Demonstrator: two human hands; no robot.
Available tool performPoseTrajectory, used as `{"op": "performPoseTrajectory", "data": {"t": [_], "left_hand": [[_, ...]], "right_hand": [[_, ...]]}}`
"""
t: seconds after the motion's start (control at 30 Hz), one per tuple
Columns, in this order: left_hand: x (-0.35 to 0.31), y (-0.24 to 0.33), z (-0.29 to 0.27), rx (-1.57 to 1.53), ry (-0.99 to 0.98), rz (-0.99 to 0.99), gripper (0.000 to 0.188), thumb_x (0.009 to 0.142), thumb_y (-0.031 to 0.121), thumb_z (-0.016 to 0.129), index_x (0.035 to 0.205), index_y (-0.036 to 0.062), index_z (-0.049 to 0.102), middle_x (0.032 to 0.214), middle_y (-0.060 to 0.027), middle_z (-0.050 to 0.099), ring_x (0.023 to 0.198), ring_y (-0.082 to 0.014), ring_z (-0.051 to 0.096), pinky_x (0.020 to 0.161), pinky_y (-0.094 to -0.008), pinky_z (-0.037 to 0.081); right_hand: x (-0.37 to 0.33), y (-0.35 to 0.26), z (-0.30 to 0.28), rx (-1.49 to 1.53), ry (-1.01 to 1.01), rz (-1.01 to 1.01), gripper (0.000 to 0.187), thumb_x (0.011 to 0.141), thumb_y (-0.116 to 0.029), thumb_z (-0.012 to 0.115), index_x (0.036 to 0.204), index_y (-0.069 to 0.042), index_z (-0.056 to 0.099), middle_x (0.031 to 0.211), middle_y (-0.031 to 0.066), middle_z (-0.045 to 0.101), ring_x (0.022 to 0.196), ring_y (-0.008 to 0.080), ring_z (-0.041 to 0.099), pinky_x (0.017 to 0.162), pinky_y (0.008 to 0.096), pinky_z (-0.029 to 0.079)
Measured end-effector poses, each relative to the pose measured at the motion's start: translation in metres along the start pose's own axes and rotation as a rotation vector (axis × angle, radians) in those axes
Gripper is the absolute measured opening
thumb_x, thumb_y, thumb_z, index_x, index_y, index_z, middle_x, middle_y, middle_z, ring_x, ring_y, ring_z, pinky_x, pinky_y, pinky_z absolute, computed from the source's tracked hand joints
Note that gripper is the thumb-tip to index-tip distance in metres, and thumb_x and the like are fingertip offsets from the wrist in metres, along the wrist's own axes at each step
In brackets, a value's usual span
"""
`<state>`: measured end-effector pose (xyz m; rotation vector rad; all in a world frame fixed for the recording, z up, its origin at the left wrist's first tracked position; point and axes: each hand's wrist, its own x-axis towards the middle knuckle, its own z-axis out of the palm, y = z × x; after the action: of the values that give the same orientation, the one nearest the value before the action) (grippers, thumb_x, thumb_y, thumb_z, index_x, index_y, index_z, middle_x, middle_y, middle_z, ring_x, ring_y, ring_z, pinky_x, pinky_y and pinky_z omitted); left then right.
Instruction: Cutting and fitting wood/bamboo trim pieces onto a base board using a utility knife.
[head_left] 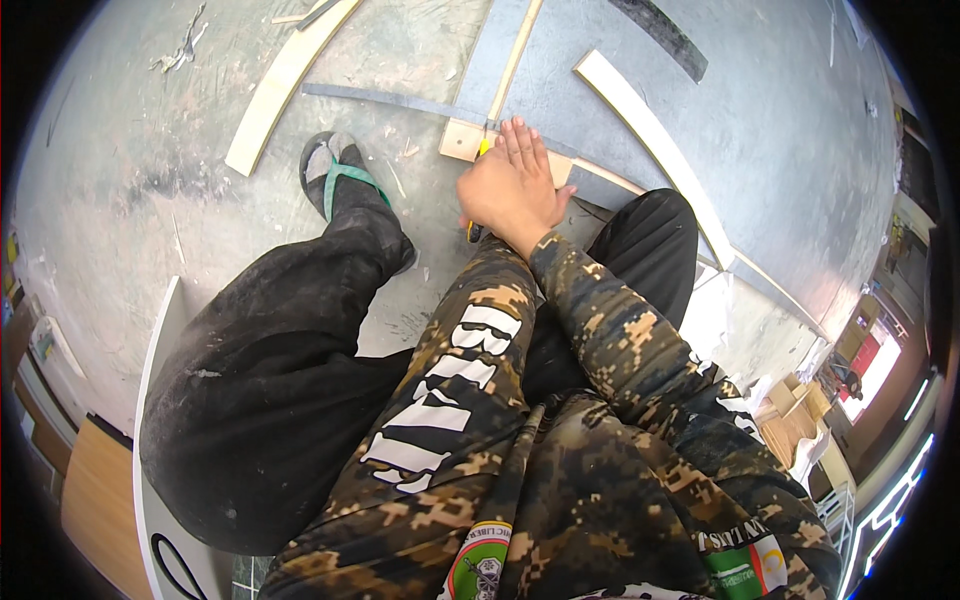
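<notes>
My left hand (pixel 525 148) lies flat with fingers stretched out over a pale wooden strip (pixel 460 139) and the thin grey strip (pixel 385 97) along it. Crossing over it, my right hand (pixel 494 196) is closed around a yellow and black utility knife (pixel 474 232). The knife's yellow front end (pixel 484 147) points away from me at the strips' edge, left of my left fingers. My right hand hides part of my left hand and most of the knife's handle. A grey sheet (pixel 590 110) lies under and beyond the strips.
Curved-looking pale boards (pixel 660 160) (pixel 285 85) lie to the right and far left on the grey floor (pixel 120 130). A dark strip (pixel 665 38) rests at the far right. My sandalled left foot (pixel 340 180) is close by, left of the strips.
</notes>
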<state>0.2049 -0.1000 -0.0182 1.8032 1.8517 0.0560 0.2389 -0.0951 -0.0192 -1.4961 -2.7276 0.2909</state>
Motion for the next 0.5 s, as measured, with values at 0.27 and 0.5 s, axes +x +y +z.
{"op": "performPoseTrajectory", "data": {"t": [0.27, 0.5], "left_hand": [[0.002, -0.004, 0.008, -0.013, 0.067, 0.023, 0.106, 0.09, 0.061, 0.056, 0.154, -0.0139, 0.017, 0.163, -0.0361, 0.005, 0.153, -0.049, -0.003, 0.125, -0.0556, -0.001], [0.003, -0.005, 0.017, -0.033, 0.125, 0.039, 0.102, 0.092, 0.06, 0.054, 0.153, -0.0139, 0.02, 0.163, -0.0362, 0.007, 0.153, -0.0487, -0.001, 0.125, -0.0553, -0.001]], "right_hand": [[0.042, -0.014, -0.025, 0.284, -0.095, 0.459, 0.07, 0.095, -0.037, 0.049, 0.143, 0.013, 0.04, 0.128, 0.0288, 0.06, 0.12, 0.0361, 0.052, 0.103, 0.0463, 0.038], [0.056, -0.012, -0.056, 1.096, -0.439, 0.93, 0.042, 0.103, -0.028, 0.047, 0.114, 0.012, 0.056, 0.099, 0.028, 0.07, 0.095, 0.0413, 0.069, 0.085, 0.0478, 0.055]]}}
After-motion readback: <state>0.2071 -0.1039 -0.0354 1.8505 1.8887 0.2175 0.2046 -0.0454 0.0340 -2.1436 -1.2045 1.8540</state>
